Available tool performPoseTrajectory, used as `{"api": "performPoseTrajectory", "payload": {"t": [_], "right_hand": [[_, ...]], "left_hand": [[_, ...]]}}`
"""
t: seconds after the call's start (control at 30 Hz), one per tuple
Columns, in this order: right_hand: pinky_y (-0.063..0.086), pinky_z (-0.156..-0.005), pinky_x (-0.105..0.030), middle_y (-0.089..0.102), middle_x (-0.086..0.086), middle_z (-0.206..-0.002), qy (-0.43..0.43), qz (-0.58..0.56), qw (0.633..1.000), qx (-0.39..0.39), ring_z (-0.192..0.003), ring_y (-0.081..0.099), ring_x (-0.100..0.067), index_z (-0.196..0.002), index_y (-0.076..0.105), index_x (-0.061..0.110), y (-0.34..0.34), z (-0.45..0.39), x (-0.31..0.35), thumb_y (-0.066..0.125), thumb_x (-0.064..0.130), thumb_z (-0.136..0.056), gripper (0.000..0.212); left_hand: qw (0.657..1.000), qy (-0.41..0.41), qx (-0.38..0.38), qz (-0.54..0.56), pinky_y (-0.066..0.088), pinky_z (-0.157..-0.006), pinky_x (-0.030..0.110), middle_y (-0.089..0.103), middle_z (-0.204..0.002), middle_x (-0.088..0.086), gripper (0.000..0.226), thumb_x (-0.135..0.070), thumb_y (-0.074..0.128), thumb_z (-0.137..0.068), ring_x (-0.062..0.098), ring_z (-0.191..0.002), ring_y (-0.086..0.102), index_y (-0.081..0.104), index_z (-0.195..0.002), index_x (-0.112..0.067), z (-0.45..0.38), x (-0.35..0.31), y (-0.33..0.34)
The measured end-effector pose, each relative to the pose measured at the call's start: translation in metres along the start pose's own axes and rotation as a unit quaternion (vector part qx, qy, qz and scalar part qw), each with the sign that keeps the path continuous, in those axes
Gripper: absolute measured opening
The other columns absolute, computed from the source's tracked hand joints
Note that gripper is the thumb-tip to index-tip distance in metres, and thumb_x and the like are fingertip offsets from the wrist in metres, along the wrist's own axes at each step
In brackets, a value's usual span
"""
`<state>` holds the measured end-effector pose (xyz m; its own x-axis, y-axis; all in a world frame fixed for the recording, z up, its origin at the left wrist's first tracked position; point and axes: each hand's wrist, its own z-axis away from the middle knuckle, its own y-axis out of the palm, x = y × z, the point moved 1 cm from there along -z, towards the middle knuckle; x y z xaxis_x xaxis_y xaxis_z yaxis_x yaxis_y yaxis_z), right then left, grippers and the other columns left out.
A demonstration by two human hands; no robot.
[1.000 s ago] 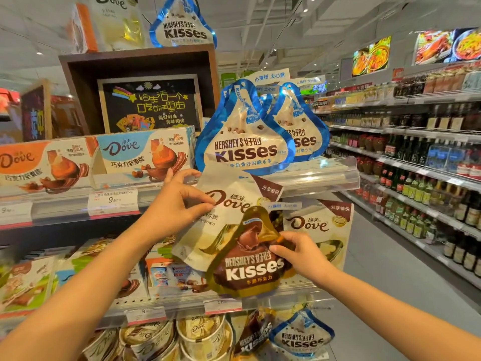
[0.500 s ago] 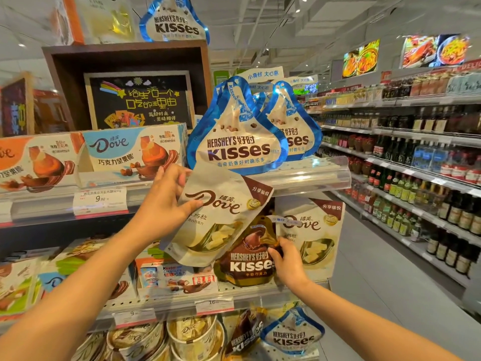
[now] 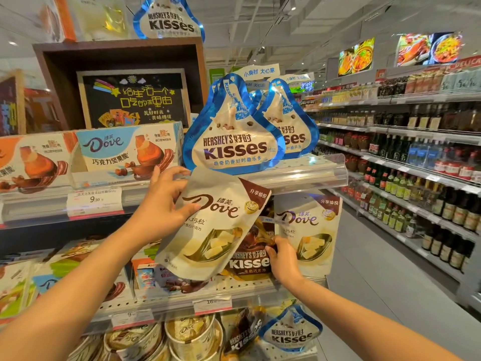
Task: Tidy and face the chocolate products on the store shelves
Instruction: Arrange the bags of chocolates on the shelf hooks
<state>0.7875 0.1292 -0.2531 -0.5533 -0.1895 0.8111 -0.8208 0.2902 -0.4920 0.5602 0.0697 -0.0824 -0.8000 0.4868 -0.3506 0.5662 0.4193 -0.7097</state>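
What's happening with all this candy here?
A person is tidying a shop's chocolate shelves. The left hand holds a white Dove pouch tilted in front of the middle shelf. The right hand grips a brown Hershey's Kisses bag standing on that shelf, partly behind the pouch, beside another Dove pouch.

Ahead of you, upper left: chalkboard sign inside a dark wooden frame. Across the aisle floor on your right, shelves of bottles. Food photo panels hang above them.
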Motion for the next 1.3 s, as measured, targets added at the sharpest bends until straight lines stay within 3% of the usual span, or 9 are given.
{"api": "performPoseTrajectory", "payload": {"t": [0.13,0.27,0.37,0.5,0.67,0.9,1.1,1.17,1.3], "right_hand": [[0.043,-0.09,-0.022,0.052,0.0,-0.116,-0.027,0.006,1.0,-0.011,-0.11,0.051,-0.013,-0.119,0.048,0.012,-0.004,0.004,-0.01,0.057,0.009,-0.09,0.031],[0.041,-0.099,-0.025,0.046,-0.003,-0.127,-0.156,0.048,0.984,-0.078,-0.116,0.046,-0.014,-0.13,0.039,0.015,-0.021,0.019,-0.015,0.062,0.005,-0.085,0.052],[0.035,-0.102,-0.035,0.045,-0.011,-0.129,-0.188,0.082,0.951,-0.23,-0.12,0.041,-0.022,-0.129,0.039,0.014,-0.044,0.021,-0.02,0.07,0.005,-0.078,0.061],[0.025,-0.112,-0.05,0.031,-0.016,-0.143,-0.047,-0.002,0.938,-0.343,-0.135,0.027,-0.028,-0.14,0.029,0.005,-0.08,0.015,-0.027,0.076,0.013,-0.074,0.081],[0.035,-0.106,-0.038,0.034,-0.006,-0.145,0.09,-0.189,0.961,-0.183,-0.128,0.041,-0.02,-0.148,0.009,0.019,-0.095,-0.004,-0.033,0.081,0.017,-0.07,0.107],[0.055,-0.074,-0.034,0.061,-0.002,-0.116,0.148,-0.27,0.945,-0.115,-0.099,0.062,-0.02,-0.129,0.044,0.011,-0.095,-0.018,-0.042,0.079,0.001,-0.068,0.071],[0.056,-0.069,-0.035,0.069,-0.016,-0.101,0.16,-0.277,0.945,-0.067,-0.077,0.067,-0.019,-0.102,0.065,0.003,-0.097,-0.016,-0.044,0.068,0.004,-0.081,0.02],[0.056,-0.068,-0.035,0.069,-0.017,-0.095,0.148,-0.28,0.943,-0.103,-0.078,0.067,-0.022,-0.097,0.066,0.0,-0.103,-0.012,-0.041,0.066,0.005,-0.084,0.014],[0.057,-0.055,-0.03,0.069,-0.014,-0.083,0.109,-0.27,0.948,-0.129,-0.071,0.068,-0.022,-0.079,0.065,0.008,-0.118,0.003,-0.029,0.066,0.007,-0.084,0.005]], "left_hand": [[1.0,0.002,0.01,0.007,-0.011,-0.111,0.034,0.033,-0.146,0.002,0.036,-0.015,0.071,-0.079,0.028,-0.144,0.003,0.056,-0.094,-0.043,0.0,-0.003,-0.001],[1.0,-0.011,-0.002,0.013,-0.008,-0.113,0.038,0.029,-0.148,0.002,0.031,-0.013,0.071,-0.08,0.027,-0.144,-0.004,0.058,-0.096,-0.036,0.001,-0.006,0.0],[1.0,-0.009,-0.004,0.002,-0.008,-0.114,0.039,0.031,-0.148,0.003,0.027,-0.015,0.072,-0.078,0.028,-0.144,-0.001,0.061,-0.094,-0.033,0.0,-0.004,0.002],[1.0,0.003,-0.017,0.009,-0.01,-0.114,0.039,0.033,-0.146,0.005,0.032,-0.013,0.074,-0.077,0.027,-0.144,0.003,0.058,-0.078,-0.042,-0.001,-0.004,0.005],[0.999,0.03,-0.022,0.021,-0.011,-0.114,0.037,0.037,-0.141,0.006,0.037,-0.007,0.073,-0.077,-0.013,-0.115,0.005,0.056,-0.079,-0.04,0.003,-0.013,0.005],[1.0,-0.001,0.012,-0.016,-0.015,-0.111,0.032,0.033,-0.144,0.006,0.013,-0.012,0.074,-0.077,0.023,-0.142,0.004,0.07,-0.082,-0.023,0.001,-0.004,0.004],[0.995,0.058,0.058,-0.053,-0.021,-0.107,0.025,0.027,-0.151,0.009,0.01,-0.018,0.074,-0.076,-0.016,-0.124,-0.002,0.072,-0.067,-0.014,0.009,-0.004,0.002],[0.995,0.074,0.037,-0.056,-0.018,-0.109,0.028,0.033,-0.148,0.009,0.012,-0.027,0.073,-0.078,-0.008,-0.129,0.007,0.072,-0.07,-0.018,0.01,-0.003,0.001],[0.99,0.14,-0.022,-0.013,-0.006,-0.114,0.035,0.053,-0.108,-0.041,0.015,-0.045,0.058,-0.076,0.002,-0.129,0.031,0.066,-0.087,-0.038,0.018,-0.007,0.003]]}}
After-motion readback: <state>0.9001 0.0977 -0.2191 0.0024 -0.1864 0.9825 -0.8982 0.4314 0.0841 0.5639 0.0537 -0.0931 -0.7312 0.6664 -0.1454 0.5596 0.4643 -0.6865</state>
